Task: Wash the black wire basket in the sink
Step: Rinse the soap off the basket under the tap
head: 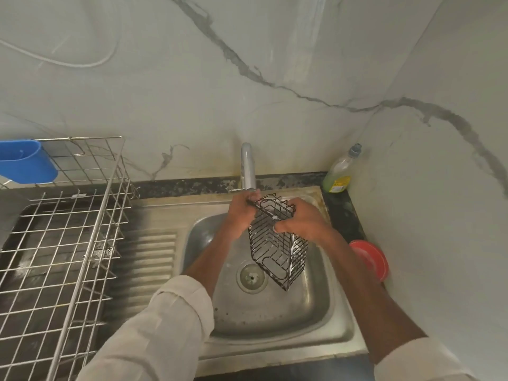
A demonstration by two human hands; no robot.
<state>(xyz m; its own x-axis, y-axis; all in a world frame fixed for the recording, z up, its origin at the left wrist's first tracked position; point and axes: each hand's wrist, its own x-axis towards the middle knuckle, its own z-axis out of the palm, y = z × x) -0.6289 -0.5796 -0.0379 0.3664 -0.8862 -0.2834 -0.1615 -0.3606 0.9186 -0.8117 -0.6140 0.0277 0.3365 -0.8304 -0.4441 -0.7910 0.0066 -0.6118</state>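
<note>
A tall black wire basket (277, 248) hangs tilted over the steel sink (338, 306), its open top just under the tap (248, 169) and its base pointing down near the drain (252, 276). My left hand (242, 213) grips the basket's upper left rim. My right hand (302, 220) holds its upper right side, fingers curled over the wires. White suds cling to some wires. I cannot tell whether water runs from the tap.
A steel wire dish rack (63, 243) stands on the drainboard at left, with a blue plastic holder (26, 160) hooked on its back. A dish soap bottle (341, 171) stands in the back right corner. A red scrubber tub (371, 259) sits right of the sink.
</note>
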